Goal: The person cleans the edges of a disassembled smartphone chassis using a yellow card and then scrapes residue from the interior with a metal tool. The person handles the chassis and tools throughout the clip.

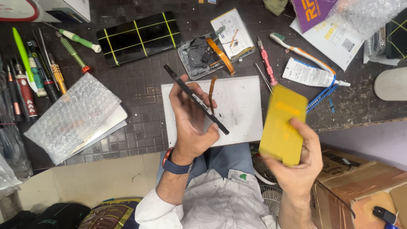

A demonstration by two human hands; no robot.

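In the head view, the left hand (191, 123) gripped a thin black phone screen panel (196, 99) edge-on, fingers curled around its middle, with an orange flex ribbon (210, 94) dangling from it. It was held just above the white rectangular work mat (237, 110) on the dark desk (140, 89). The right hand (302, 163) clasped a flat yellow rectangular piece (282, 124), blurred, possibly a battery or film-covered part, off the right edge of the mat. Beyond the mat lay an opened grey phone chassis (199, 57) with a white battery (232, 33) beside it. Left of the chassis lay a black screen bound with yellow bands (139, 37). Right of the mat lay a white glue tube (311, 74) and a toothbrush (299, 51). Far left of the mat lay a bubble-wrapped flat package (76, 116) and a row of screwdrivers (38, 72).
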